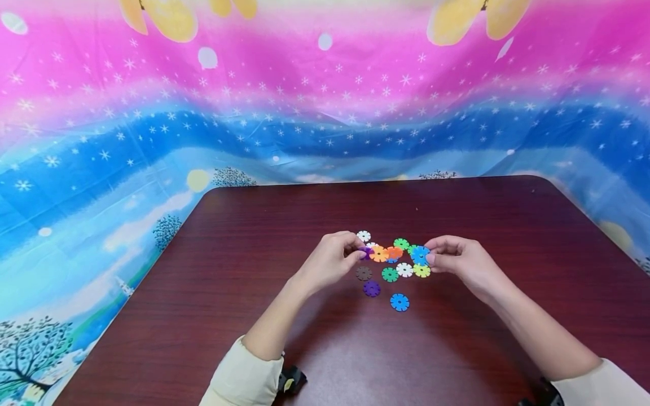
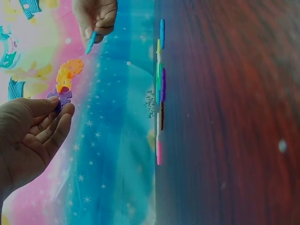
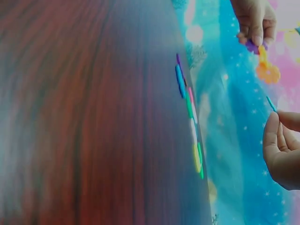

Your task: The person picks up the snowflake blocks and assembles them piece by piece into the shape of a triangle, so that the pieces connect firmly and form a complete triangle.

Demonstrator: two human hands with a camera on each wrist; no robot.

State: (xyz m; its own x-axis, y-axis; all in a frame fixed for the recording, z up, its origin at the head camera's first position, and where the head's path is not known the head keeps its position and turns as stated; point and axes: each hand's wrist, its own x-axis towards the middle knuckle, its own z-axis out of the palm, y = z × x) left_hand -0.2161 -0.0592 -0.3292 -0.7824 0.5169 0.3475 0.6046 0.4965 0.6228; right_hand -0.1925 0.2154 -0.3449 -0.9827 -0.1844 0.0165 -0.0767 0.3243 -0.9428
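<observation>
In the head view my left hand (image 1: 331,258) pinches a purple notched plastic disc (image 2: 60,97) between thumb and fingers. Joined to it in a short chain are a yellow-orange disc (image 1: 378,254) and an orange disc (image 1: 394,252), which point toward the other hand. My right hand (image 1: 468,265) pinches the edge of a blue disc (image 1: 420,255). Both wrist views show a gap between this blue disc and the orange end of the chain. The two hands hold these pieces up above the table.
Loose notched discs lie on the dark red-brown table (image 1: 228,270) below the hands. Among them are a brown disc (image 1: 363,273), a dark purple disc (image 1: 372,289), a blue disc (image 1: 399,303) nearest me and a yellow-green disc (image 1: 422,270). A printed cloth (image 1: 325,84) hangs behind the table.
</observation>
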